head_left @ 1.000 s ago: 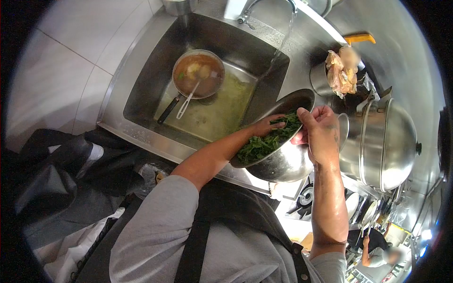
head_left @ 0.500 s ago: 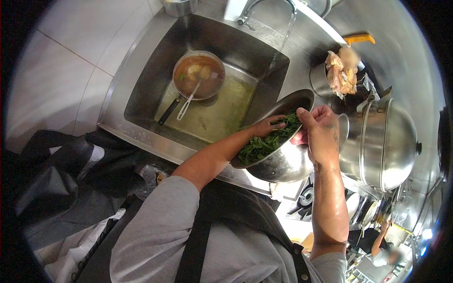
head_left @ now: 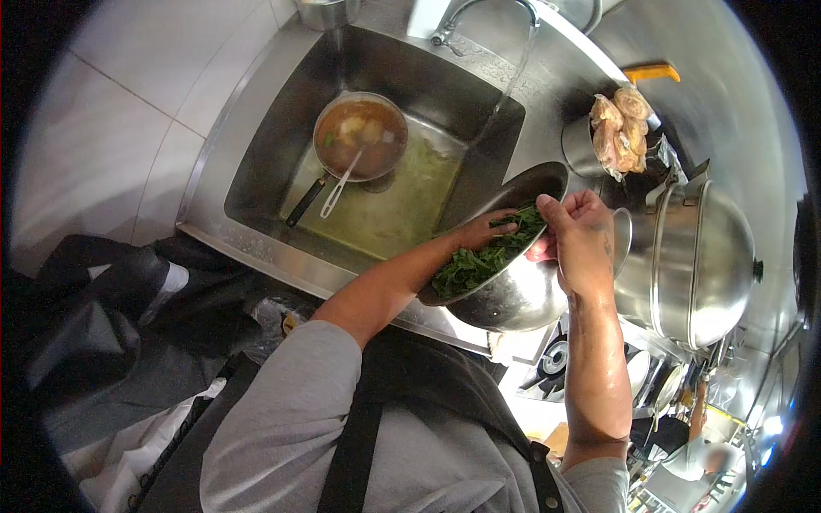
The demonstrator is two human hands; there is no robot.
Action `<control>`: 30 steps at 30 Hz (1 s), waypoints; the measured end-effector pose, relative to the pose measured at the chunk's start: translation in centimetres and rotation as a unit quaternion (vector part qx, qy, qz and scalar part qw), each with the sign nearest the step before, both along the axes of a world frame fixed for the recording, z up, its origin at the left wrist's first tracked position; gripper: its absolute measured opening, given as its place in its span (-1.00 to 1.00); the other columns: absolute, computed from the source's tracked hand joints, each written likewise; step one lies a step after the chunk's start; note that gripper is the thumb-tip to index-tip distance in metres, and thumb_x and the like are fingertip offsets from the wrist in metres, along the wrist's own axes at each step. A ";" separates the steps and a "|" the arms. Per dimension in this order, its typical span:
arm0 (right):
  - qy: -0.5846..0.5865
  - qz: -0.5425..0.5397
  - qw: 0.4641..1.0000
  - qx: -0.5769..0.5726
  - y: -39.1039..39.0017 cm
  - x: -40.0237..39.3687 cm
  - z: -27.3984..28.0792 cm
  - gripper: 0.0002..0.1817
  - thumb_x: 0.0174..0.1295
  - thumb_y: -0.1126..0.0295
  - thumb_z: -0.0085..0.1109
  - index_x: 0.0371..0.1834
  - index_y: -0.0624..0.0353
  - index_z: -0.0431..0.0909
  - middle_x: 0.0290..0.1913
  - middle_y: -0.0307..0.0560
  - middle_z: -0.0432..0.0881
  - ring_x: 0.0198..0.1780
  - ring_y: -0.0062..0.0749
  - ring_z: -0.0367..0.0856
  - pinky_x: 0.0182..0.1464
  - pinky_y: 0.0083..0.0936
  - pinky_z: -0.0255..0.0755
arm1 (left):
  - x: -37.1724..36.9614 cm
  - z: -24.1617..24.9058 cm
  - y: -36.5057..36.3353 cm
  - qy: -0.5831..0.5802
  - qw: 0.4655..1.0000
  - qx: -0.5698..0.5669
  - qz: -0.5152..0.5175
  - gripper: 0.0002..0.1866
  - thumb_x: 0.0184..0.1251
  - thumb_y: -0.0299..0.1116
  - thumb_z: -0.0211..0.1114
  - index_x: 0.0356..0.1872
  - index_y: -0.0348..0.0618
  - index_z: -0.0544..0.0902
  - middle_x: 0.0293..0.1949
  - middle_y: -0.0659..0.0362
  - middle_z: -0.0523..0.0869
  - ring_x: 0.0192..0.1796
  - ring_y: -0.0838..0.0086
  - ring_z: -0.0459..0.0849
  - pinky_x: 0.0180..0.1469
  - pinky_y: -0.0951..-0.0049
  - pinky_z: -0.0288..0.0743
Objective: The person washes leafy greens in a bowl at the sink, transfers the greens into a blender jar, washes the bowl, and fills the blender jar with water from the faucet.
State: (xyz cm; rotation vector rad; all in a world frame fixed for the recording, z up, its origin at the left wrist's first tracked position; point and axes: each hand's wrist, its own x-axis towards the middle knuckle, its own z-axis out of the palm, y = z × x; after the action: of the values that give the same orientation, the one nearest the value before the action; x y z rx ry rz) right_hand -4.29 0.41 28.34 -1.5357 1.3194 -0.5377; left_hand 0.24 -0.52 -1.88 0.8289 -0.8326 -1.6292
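Observation:
A metal bowl (head_left: 513, 301) is tilted on its side over the near right edge of the sink, with dark green leaves (head_left: 477, 265) inside it. My right hand (head_left: 583, 235) is closed on the bowl's upper rim, thumb on the inner side. Reaching into the bowl, my left hand (head_left: 487, 229) lies against the leaves with its fingers stretched out; some fingertips are partly hidden among them. In the sink stands a pan (head_left: 360, 137) of brown liquid with pale chunks, and a light-handled utensil (head_left: 340, 188) leans in it.
Shallow cloudy water covers the sink (head_left: 393, 224) floor, and the faucet (head_left: 492, 8) runs at its back. Raw poultry pieces (head_left: 623, 128) top a metal pot at the right. Beyond is a large domed steel vessel (head_left: 705, 256). A co-worker (head_left: 688, 457) stands at lower right.
My hands and the bowl stay almost exactly where they were. In the background, the co-worker's arm and body have shifted slightly.

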 end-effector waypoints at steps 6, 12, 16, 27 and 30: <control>0.000 0.006 1.000 0.000 -0.1 0.2 0.1 -0.73 0.17 0.46 0.24 -0.45 0.23 0.28 -0.67 -0.08 0.47 -0.79 -0.47 0.47 -0.75 -0.56 0.47 | 0.5 1.2 0.4 -0.019 0.999 -0.027 0.011 -0.33 0.31 0.09 0.23 0.32 -0.10 0.38 0.21 0.07 0.48 0.22 0.39 0.43 0.26 0.34 0.29; 0.011 0.010 1.000 -0.003 -0.1 0.4 0.1 -0.73 0.17 0.46 0.24 -0.45 0.24 0.28 -0.65 -0.08 0.48 -0.79 -0.48 0.47 -0.74 -0.55 0.48 | 0.4 0.7 0.4 -0.053 0.998 -0.011 0.015 -0.30 0.30 0.13 0.20 0.32 -0.14 0.38 0.25 0.06 0.44 0.26 0.38 0.39 0.30 0.33 0.24; 0.010 0.007 1.000 0.002 -0.1 0.5 0.2 -0.74 0.17 0.46 0.24 -0.45 0.25 0.29 -0.64 -0.08 0.48 -0.79 -0.49 0.47 -0.74 -0.55 0.48 | 0.5 1.0 0.5 -0.079 0.996 -0.018 0.030 -0.29 0.30 0.15 0.20 0.32 -0.14 0.39 0.25 0.05 0.45 0.26 0.37 0.39 0.31 0.34 0.23; -0.007 -0.002 1.000 0.012 0.0 0.6 0.2 -0.74 0.18 0.46 0.23 -0.44 0.26 0.29 -0.67 -0.09 0.47 -0.79 -0.50 0.46 -0.76 -0.59 0.45 | 1.2 2.8 1.1 -0.042 0.999 0.012 0.007 -0.34 0.29 0.09 0.25 0.31 -0.07 0.41 0.22 0.07 0.47 0.23 0.38 0.42 0.25 0.34 0.30; -0.003 0.004 1.000 0.006 0.0 0.4 0.2 -0.74 0.19 0.46 0.22 -0.43 0.26 0.29 -0.67 -0.09 0.48 -0.79 -0.50 0.46 -0.76 -0.59 0.44 | 1.0 2.7 0.9 -0.077 0.997 0.010 0.017 -0.36 0.30 0.06 0.25 0.31 -0.07 0.41 0.22 0.07 0.47 0.22 0.39 0.42 0.26 0.35 0.29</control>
State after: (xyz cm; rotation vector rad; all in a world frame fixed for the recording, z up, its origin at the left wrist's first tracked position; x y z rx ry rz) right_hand -3.84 0.38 28.50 -1.5275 1.3102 -0.5273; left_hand 1.26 0.40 0.78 0.9868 -0.9047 -1.5607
